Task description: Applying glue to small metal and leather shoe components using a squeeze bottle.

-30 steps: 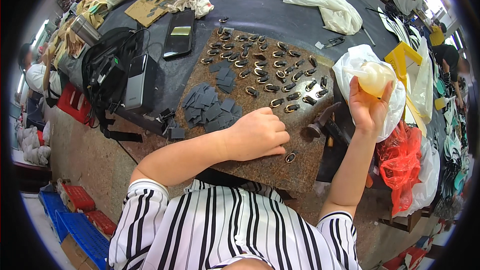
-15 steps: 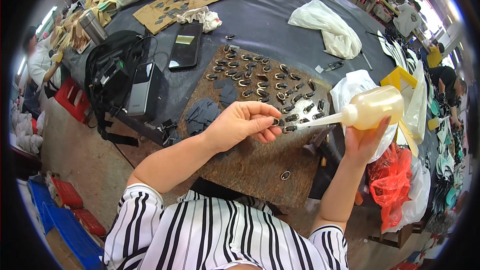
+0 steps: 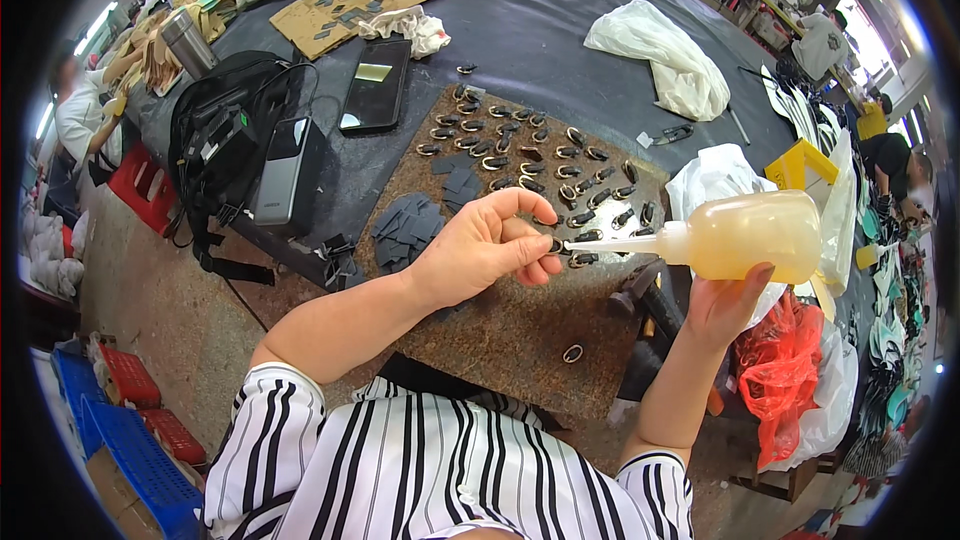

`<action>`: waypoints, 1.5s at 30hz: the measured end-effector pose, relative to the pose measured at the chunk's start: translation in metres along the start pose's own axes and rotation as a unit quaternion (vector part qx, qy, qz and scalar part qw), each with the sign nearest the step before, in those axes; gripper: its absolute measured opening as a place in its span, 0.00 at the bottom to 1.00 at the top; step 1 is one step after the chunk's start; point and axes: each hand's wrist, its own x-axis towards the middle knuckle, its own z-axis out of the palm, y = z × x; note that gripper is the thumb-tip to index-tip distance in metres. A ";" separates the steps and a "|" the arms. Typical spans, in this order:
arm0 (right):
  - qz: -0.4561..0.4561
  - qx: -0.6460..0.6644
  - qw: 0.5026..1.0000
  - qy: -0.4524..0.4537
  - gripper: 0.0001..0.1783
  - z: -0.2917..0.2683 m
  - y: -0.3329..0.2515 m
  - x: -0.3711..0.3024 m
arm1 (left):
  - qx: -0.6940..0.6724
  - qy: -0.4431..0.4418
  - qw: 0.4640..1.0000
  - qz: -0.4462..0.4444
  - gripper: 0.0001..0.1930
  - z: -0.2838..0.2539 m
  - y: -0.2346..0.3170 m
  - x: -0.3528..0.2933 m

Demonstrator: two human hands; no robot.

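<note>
My left hand (image 3: 490, 248) is closed in a pinch on a small black piece with a metal ring (image 3: 557, 245), held above the brown board (image 3: 520, 340). My right hand (image 3: 728, 305) grips a translucent squeeze bottle (image 3: 755, 237) of yellowish liquid from below, tipped on its side. The bottle's thin white nozzle (image 3: 615, 246) points left, its tip at or very near the piece in my left fingers. Several black pieces with metal rings (image 3: 530, 183) lie in rows on the board. A heap of dark grey flat pieces (image 3: 406, 230) sits beside my left wrist.
Left of the board are a tablet (image 3: 374, 90), a power bank (image 3: 287, 180) and a black bag (image 3: 215, 130). White plastic (image 3: 665, 50) lies beyond. At right are a red plastic bag (image 3: 785, 370) and a yellow holder (image 3: 800, 162). A lone ring piece (image 3: 572, 353) lies near the front edge.
The bottle has tipped further toward level and its nozzle has come left, up to the piece in my left fingers. My left hand has barely moved.
</note>
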 end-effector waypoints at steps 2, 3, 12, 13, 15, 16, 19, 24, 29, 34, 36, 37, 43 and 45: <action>-0.014 -0.021 1.000 -0.009 0.26 0.000 0.000 -0.001 | 0.007 0.004 1.000 -0.002 0.09 0.001 0.001 -0.001; -0.013 -0.021 1.000 -0.009 0.26 0.000 0.000 -0.001 | 0.013 0.009 1.000 -0.004 0.08 0.001 0.002 -0.002; -0.098 -0.124 0.987 -0.034 0.27 -0.003 -0.004 -0.009 | 0.001 0.016 1.000 -0.004 0.08 0.001 0.000 -0.001; -0.122 -0.179 0.972 -0.087 0.26 0.004 -0.007 -0.007 | 0.001 0.016 1.000 -0.005 0.08 0.002 0.000 -0.001; -0.143 -0.230 0.952 -0.141 0.25 0.009 -0.009 -0.003 | 0.025 0.019 0.999 -0.009 0.08 0.001 0.000 -0.001; -0.139 -0.224 0.951 -0.161 0.26 0.008 -0.011 -0.001 | 0.026 0.020 0.999 -0.009 0.08 0.001 0.000 -0.001; -0.128 -0.210 0.943 -0.222 0.27 0.003 -0.017 0.005 | 0.002 0.022 1.000 -0.002 0.08 0.000 0.000 -0.001; -0.147 -0.175 0.965 -0.131 0.31 0.001 -0.013 -0.003 | 0.000 0.039 0.999 -0.014 0.07 0.003 0.001 0.000; -0.121 -0.074 0.977 -0.156 0.34 -0.005 -0.011 -0.003 | -0.005 0.031 0.999 -0.016 0.07 0.000 -0.003 0.001; -0.147 -0.150 0.973 -0.097 0.35 0.001 -0.006 -0.008 | -0.007 0.011 0.999 -0.031 0.06 -0.001 -0.002 0.002; -0.156 -0.212 0.959 -0.103 0.36 0.006 -0.005 -0.009 | -0.021 0.008 0.999 -0.041 0.06 -0.002 -0.003 0.002; -0.157 -0.212 0.959 -0.102 0.36 0.004 -0.005 -0.009 | -0.020 0.008 0.999 -0.042 0.06 -0.003 -0.003 0.002; -0.197 -0.311 0.917 -0.154 0.36 0.004 -0.011 -0.006 | -0.040 -0.003 0.998 -0.047 0.05 -0.002 -0.001 0.001; -0.178 -0.260 0.947 -0.066 0.33 -0.006 -0.007 -0.009 | 0.006 0.021 1.000 -0.022 0.05 0.002 0.001 0.000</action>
